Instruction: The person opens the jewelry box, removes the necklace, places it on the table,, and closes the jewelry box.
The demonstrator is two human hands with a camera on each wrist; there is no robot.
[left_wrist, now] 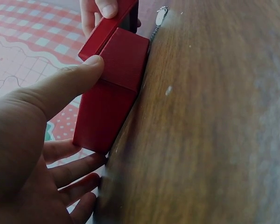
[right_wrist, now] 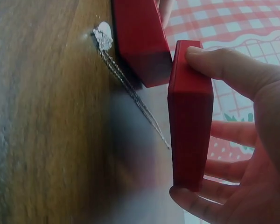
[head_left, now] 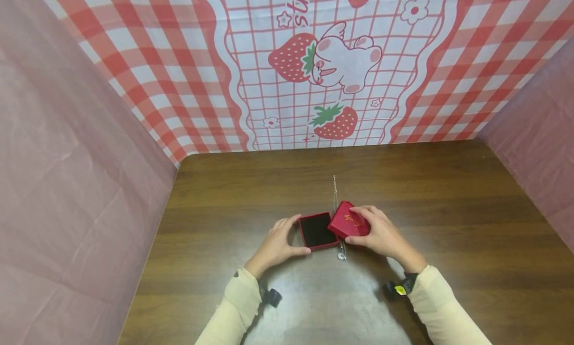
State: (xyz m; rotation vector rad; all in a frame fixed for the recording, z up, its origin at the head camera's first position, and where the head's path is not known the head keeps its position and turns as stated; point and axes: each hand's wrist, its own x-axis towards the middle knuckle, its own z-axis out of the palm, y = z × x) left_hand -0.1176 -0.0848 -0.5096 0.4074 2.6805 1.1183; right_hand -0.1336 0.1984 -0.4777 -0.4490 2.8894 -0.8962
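In the head view, a small red jewelry box base (head_left: 318, 230) with a black lining sits on the table, its open side up. My left hand (head_left: 275, 244) holds it from the left, thumb on the near side and fingers at the far left corner. My right hand (head_left: 382, 233) grips the red box lid (head_left: 344, 224), which bears gold lettering, between thumb and fingers. That lid is tilted above the table, its left edge at the base's right side. Partly hidden under the lid lies a silver necklace (head_left: 342, 257); the right wrist view shows its pendant (right_wrist: 103, 36) and thin chain (right_wrist: 130, 88) on the wood.
The brown wooden table (head_left: 224, 195) reaches to a strawberry-patterned checked cloth (head_left: 332, 61) at the back. Pink cloth (head_left: 80, 185) hangs at the left, and more pink cloth (head_left: 538, 121) at the right. Dark wrist devices (head_left: 399, 287) are strapped to both wrists.
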